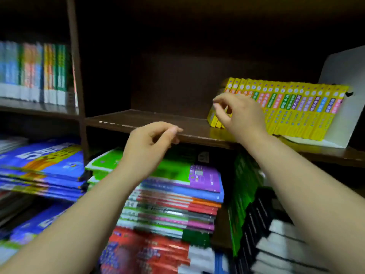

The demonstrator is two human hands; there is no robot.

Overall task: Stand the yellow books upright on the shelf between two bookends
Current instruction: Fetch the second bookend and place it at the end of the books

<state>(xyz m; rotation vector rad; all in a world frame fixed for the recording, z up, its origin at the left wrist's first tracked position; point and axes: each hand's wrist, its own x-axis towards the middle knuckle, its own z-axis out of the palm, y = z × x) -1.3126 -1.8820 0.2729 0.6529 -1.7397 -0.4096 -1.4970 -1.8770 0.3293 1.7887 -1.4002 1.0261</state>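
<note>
A row of yellow books point(296, 109) stands on the dark brown shelf point(142, 120) at the right, all leaning right against a white bookend point(347, 115). My right hand point(239, 113) hovers at the row's left end with fingers spread, over the leftmost spines; whether it touches them I cannot tell. My left hand point(152, 141) is at the shelf's front edge, fingers loosely curled and apart, holding nothing. Only one bookend is in view.
The left half of the brown shelf is bare wood. Below it lie stacks of colourful books point(171, 194) and blue books point(43, 165). Upright books point(33, 72) fill the neighbouring bay at left, beyond a vertical divider point(78, 76).
</note>
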